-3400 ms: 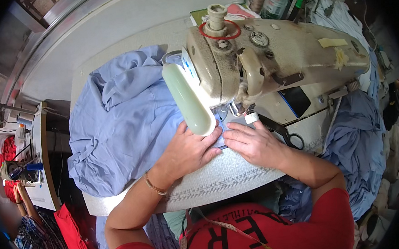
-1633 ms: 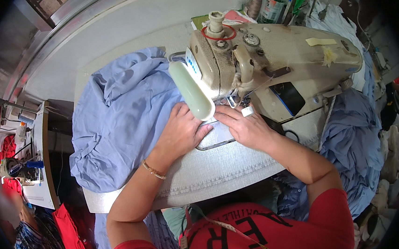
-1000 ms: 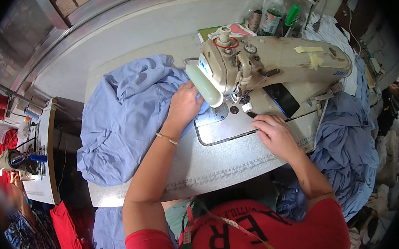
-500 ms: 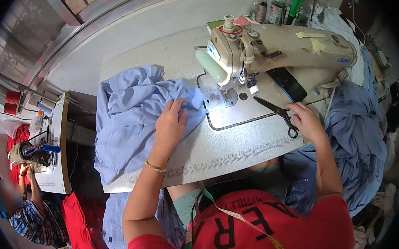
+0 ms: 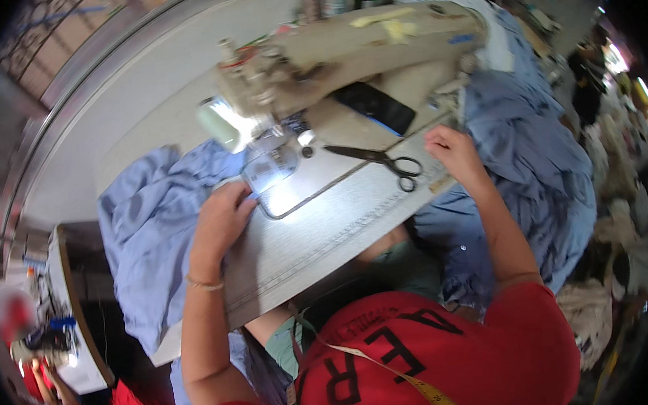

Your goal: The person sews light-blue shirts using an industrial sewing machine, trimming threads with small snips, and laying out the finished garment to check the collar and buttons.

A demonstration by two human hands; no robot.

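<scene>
My left hand (image 5: 226, 212) is on the edge of a light blue garment (image 5: 151, 224), with its fingers bent together over the cloth. This edge lies beside the metal needle plate (image 5: 270, 170) of a beige sewing machine (image 5: 358, 51). Past the handles of the black scissors (image 5: 370, 154), my right hand (image 5: 453, 150) hovers at the table's right side, fingers curled in and nothing seen in them. Close by on its right is a heap of blue-grey cloth (image 5: 521, 141). Motion blurs the picture somewhat.
A black phone (image 5: 376, 108) rests on the machine bed behind the scissors. Thread spools (image 5: 312, 7) and bottles stand at the back. A measuring tape (image 5: 382, 361) hangs over my red shirt. Far left, another person's hands (image 5: 42, 369) are at a second machine.
The view has swung to the right. My right hand has left the scissors and moved right, toward the cloth heap. My left hand has come nearer the garment's front edge, its fingers more bent.
</scene>
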